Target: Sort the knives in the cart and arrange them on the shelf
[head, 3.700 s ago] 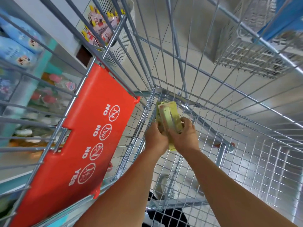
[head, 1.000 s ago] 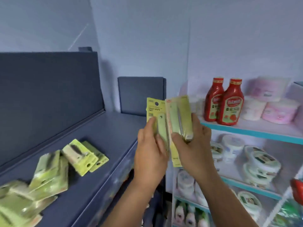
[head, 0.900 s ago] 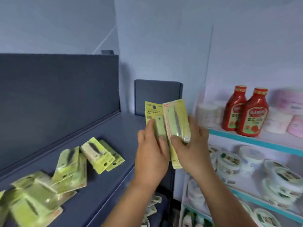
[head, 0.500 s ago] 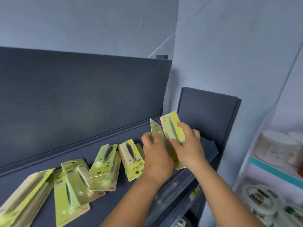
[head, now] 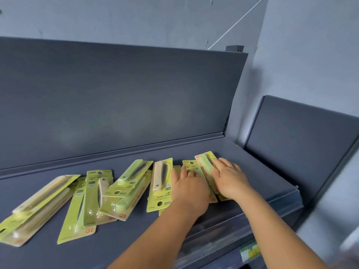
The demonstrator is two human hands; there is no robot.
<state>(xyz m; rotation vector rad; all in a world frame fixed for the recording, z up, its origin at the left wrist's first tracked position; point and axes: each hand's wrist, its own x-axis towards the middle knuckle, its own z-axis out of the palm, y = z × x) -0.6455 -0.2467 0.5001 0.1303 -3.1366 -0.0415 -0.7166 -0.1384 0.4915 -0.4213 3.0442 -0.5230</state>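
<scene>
Two hands [head: 209,183] flat, side by side, pressing two knife packs [head: 204,167] on shelf [head: 262,171].

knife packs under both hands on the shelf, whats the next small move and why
Probably lift both hands away. The left hand and right hand press flat on two knife packs already lying on the shelf, at the right end of the row.
</scene>
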